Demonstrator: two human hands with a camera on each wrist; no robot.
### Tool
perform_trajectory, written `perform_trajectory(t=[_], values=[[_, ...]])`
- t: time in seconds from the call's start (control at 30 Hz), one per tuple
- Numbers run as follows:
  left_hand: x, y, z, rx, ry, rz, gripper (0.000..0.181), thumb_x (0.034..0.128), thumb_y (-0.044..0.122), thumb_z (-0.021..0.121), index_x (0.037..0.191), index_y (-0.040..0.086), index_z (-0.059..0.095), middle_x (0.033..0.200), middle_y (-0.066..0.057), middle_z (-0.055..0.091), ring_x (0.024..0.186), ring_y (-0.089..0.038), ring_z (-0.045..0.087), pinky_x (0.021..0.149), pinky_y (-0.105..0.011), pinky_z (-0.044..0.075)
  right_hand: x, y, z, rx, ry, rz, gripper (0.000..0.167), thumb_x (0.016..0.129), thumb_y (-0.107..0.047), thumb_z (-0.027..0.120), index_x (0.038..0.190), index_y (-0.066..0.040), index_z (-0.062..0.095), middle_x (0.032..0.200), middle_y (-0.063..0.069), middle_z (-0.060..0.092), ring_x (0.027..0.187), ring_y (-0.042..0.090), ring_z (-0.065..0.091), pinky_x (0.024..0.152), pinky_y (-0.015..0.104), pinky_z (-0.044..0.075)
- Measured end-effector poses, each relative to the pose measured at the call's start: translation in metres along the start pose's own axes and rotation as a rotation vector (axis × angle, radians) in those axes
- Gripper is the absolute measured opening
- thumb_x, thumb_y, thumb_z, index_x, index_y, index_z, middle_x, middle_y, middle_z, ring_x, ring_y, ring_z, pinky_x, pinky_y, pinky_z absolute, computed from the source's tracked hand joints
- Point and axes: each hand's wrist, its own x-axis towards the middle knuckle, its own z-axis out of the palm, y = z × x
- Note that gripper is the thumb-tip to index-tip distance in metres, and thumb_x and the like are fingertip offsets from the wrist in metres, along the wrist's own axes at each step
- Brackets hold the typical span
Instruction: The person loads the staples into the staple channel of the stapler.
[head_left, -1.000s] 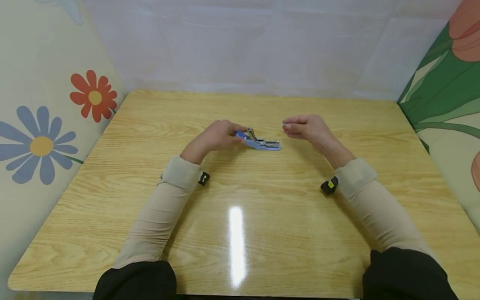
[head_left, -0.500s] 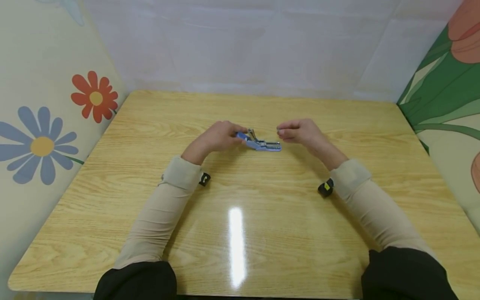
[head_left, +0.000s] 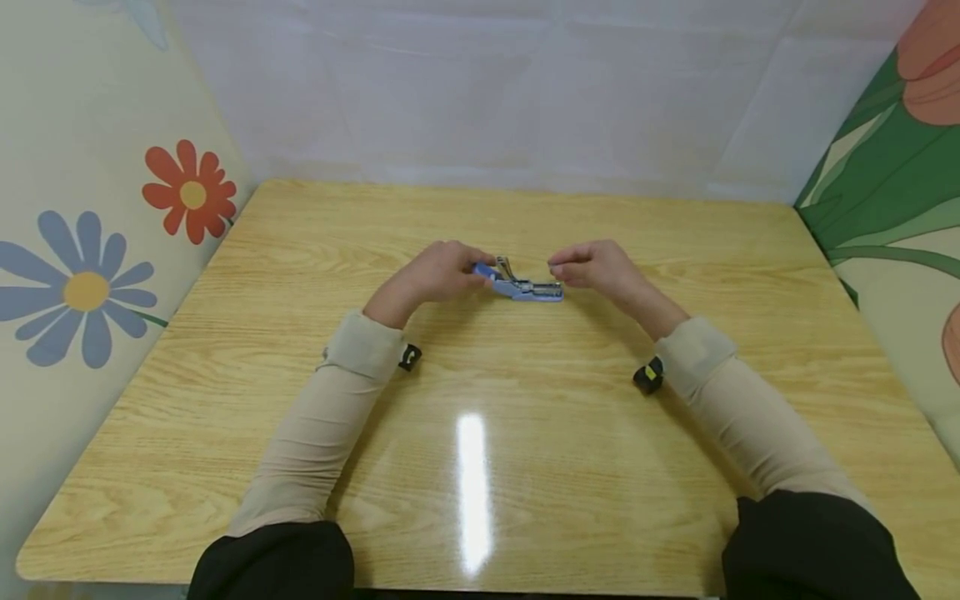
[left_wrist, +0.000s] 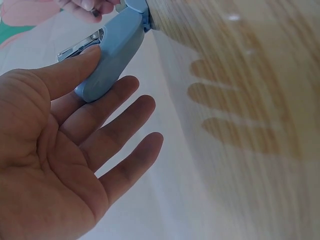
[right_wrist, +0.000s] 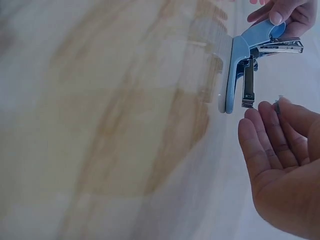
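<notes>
A light blue stapler [head_left: 538, 293] sits on the table with its top cover swung back and its metal magazine exposed. My left hand [head_left: 442, 272] pinches the raised cover between thumb and fingers; in the left wrist view its other fingers spread out beside the cover [left_wrist: 112, 52]. My right hand [head_left: 596, 265] is just above the magazine's free end. Between its thumb and fingertip it pinches a small grey strip of staples [right_wrist: 277, 106], mostly covered by the fingers. In the right wrist view, a narrow gap separates the strip from the magazine [right_wrist: 248, 85].
The wooden table [head_left: 480, 367] has a bright light reflection near its front. A white sheet [head_left: 480, 100] hangs behind it, and flower-printed panels [head_left: 82, 400] stand at both sides. Small black wrist cameras [head_left: 649, 375] sit under both sleeves.
My right hand has moved left and slightly down, bringing the strip of staples close to the stapler's free end. The left hand and the stapler have stayed in place.
</notes>
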Motion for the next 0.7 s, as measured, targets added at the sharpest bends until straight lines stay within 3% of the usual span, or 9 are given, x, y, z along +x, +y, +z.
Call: perform_trajectory(t=[0.3, 0.7], values=[[-0.0016, 0.0001, -0.0003, -0.005, -0.003, -0.005, 0.049, 0.1033, 0.032, 0.060, 0.149, 0.016, 0.053, 0.058, 0.003, 0.045, 0.051, -0.011, 0.035, 0.059, -0.030, 0.037, -0.0002, -0.0003, 0.0049, -0.162, 0.010, -0.010, 0.027, 0.099, -0.018, 0.068, 0.123, -0.008, 0.072, 0.126, 0.012, 0.070, 0.106, 0.021, 0.067, 0.097, 0.036, 0.055], [-0.0012, 0.0017, 0.0005, -0.015, -0.014, -0.009, 0.049, 0.1036, 0.032, 0.060, 0.150, 0.017, 0.053, 0.057, 0.002, 0.049, 0.050, -0.012, 0.036, 0.059, -0.030, 0.038, -0.0002, 0.0028, 0.0068, -0.330, 0.008, -0.032, 0.024, 0.098, -0.023, 0.069, 0.120, -0.014, 0.074, 0.124, 0.007, 0.071, 0.110, 0.022, 0.064, 0.093, 0.038, 0.052]])
